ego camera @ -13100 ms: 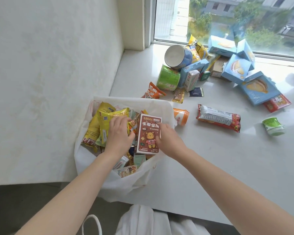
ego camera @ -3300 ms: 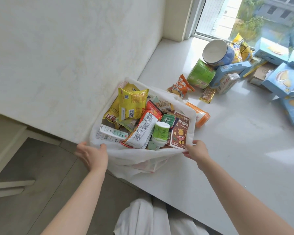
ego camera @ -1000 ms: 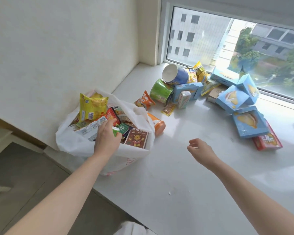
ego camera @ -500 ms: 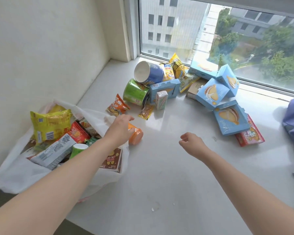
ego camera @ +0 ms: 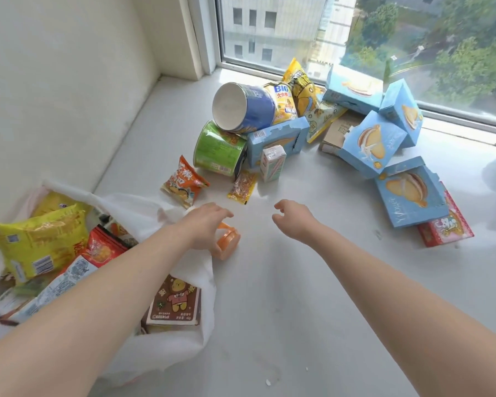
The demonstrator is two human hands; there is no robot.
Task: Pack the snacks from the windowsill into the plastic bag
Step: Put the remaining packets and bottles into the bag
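My left hand (ego camera: 205, 229) covers most of the orange container (ego camera: 230, 244), hiding any grip; the plastic bag (ego camera: 181, 345) runs off the left edge

5 blue boxes (ego camera: 371, 144), 2 tubs (ego camera: 242, 110), 1 bag (ego camera: 169, 351).

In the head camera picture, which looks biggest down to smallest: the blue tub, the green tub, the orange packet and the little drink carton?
1. blue tub, largest
2. green tub, only a little smaller, so these two are close
3. orange packet
4. little drink carton, smallest
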